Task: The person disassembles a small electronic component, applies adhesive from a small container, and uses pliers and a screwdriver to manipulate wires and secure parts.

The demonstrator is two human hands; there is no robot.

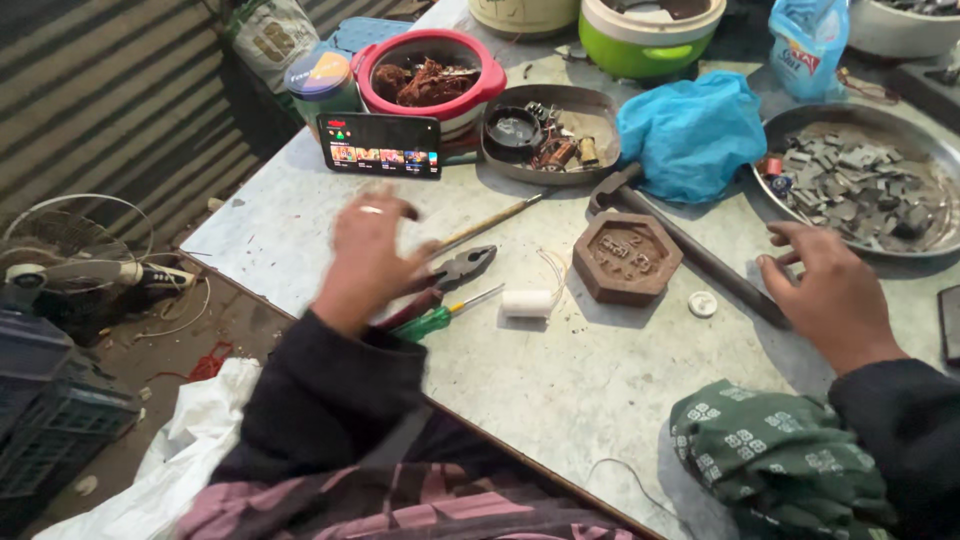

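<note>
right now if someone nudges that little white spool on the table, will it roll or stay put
The white spool lies on its side, so it would probably roll across the flat table at a nudge. It looks small and likely light. A thin wire seems to trail from it and might drag along.

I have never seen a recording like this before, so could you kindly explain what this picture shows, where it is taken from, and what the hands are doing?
There is no machine here: a camera worn on a person's head looks down at their own two bare hands over a metal worktable. The left hand, blurred by motion, hovers above pliers and a green-handled screwdriver; whether it touches them I cannot tell. The right hand rests open at the rim of a round tray of small grey metal pieces. Between them lie a hexagonal brown block, a white spool, a hammer and a blue bag. A phone stands propped behind.
</note>
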